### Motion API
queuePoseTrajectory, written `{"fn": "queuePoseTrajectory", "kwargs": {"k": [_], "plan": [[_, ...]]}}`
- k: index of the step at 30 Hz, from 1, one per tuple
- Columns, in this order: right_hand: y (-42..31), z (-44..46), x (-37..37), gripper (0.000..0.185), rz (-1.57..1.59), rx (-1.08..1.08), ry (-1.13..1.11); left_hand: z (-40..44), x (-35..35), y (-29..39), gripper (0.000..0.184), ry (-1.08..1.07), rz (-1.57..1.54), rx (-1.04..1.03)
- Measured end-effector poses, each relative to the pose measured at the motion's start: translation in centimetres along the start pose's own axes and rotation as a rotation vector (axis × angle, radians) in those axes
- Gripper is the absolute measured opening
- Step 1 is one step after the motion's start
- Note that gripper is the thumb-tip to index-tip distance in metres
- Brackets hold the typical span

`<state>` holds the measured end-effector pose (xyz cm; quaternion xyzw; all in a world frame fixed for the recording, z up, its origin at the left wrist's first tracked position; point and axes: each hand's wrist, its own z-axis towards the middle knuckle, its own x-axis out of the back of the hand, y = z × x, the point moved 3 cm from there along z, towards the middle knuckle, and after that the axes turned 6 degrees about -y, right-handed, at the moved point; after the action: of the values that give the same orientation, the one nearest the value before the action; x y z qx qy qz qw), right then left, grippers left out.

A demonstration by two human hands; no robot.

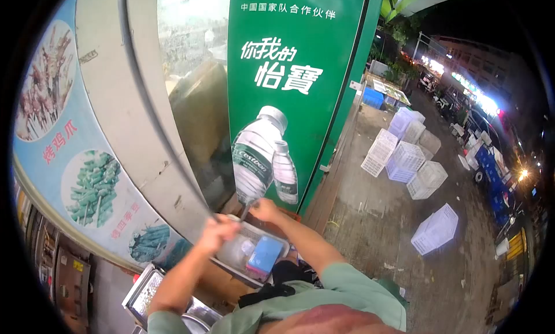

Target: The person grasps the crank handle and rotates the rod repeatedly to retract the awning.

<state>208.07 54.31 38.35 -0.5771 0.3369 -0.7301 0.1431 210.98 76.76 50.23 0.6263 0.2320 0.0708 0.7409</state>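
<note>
My left hand [221,232] is closed around the lower end of a long thin grey pole [155,123], which rises past the upper left edge of the view and looks curved. Close beside it, my right hand [265,210] is closed, its fingers at a short dark thin piece [246,210] between the two hands. I cannot make out what that piece is. Just below the hands is a pale plastic basket [231,269] holding a blue box [266,253] and a clear plastic bag [247,246]. A green panel printed with water bottles [300,132] stands right in front.
White crates [404,160] are scattered on the paved ground [358,230] to the right, with a blue bin [373,98] farther back. At left hangs a food picture banner [87,143]. A metal tray [144,290] sits at lower left. Parked vehicles [491,172] line the far right.
</note>
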Motion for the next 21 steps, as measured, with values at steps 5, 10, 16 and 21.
{"fn": "queuePoseTrajectory", "kwargs": {"k": [5, 10, 16, 21], "plan": [[-3.2, -10.6, -11.4, 0.018, 0.46, 0.296, -0.362, 3.3, 12.3, 1.9, 0.035, 0.16, -0.119, -0.076], [-7.3, -10.6, -15.2, 0.018, 0.305, 0.4, -0.971, 6.6, -8.2, -1.9, 0.019, -0.016, 0.016, -0.084], [1.7, -3.5, 2.6, 0.019, 0.102, -0.205, -0.307, 2.0, 1.5, 0.0, 0.032, 0.071, 0.079, -0.054], [-6.0, -14.5, -9.9, 0.022, 0.469, 0.15, -0.589, 7.6, 7.2, -2.0, 0.035, 0.293, -0.022, -0.164]]}}
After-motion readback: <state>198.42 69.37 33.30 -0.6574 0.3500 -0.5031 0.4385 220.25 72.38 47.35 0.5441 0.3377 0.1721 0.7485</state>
